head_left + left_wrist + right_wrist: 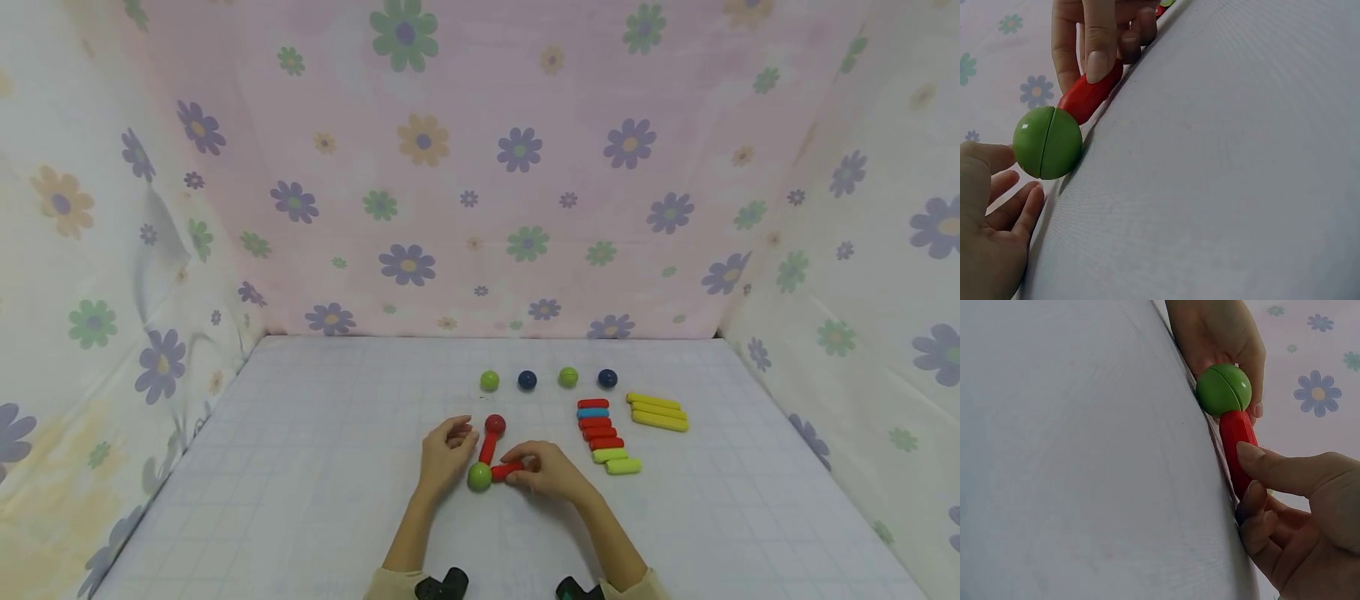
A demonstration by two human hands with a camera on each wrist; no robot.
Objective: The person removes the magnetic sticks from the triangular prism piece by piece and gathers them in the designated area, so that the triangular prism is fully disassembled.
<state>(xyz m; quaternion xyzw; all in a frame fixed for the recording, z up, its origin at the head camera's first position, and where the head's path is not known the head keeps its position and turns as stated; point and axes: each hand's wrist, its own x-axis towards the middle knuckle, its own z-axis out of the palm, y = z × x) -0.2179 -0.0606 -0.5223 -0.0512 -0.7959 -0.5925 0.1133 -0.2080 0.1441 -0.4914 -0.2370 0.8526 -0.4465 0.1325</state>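
Observation:
A green ball (480,477) lies on the white tabletop, with two red rods joined to it. One red rod (487,448) runs away from me to a red ball (495,425). The other, a short red rod (1236,440), points right, and my right hand (551,471) pinches its outer end between thumb and fingers. My left hand (446,454) rests loosely just left of the assembly, fingers slightly bent, holding nothing. In the left wrist view the fingers lie close beside the green ball (1047,142); whether one touches it is hard to tell.
Behind the hands stands a row of loose balls, green (490,381) and dark blue (527,381) alternating. To the right lie several short rods, red (597,423), blue (593,413) and light green (623,467), beside longer yellow rods (658,413). Flowered cloth (480,225) walls the table.

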